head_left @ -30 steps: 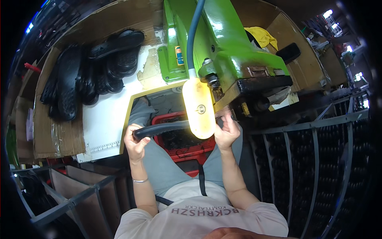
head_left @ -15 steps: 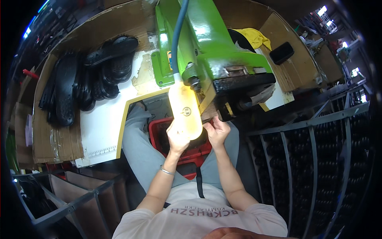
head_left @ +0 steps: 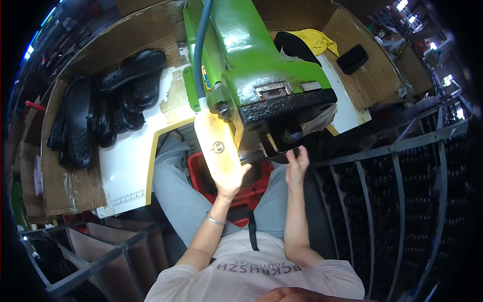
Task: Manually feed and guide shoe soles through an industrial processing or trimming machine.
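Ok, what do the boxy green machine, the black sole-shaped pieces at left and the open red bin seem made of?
Boxy green machine: probably painted metal, glossy; its smooth body throws bright highlights.
Black sole-shaped pieces: rubber or plastic, can't tell which; satin, with soft sheen and moulded-looking edges.
Open red bin: likely plastic, judging by its evenly coloured rim; finish unclear.

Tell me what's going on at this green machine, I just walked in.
A person sits at the green machine with both hands raised near its black front end. The right hand has its fingertips by the dark parts underneath; whether it grips anything is unclear. The left hand is partly hidden behind a bright lamp, so its hold can't be seen. Black soles are piled to the left, and a red bin sits between the person's legs.
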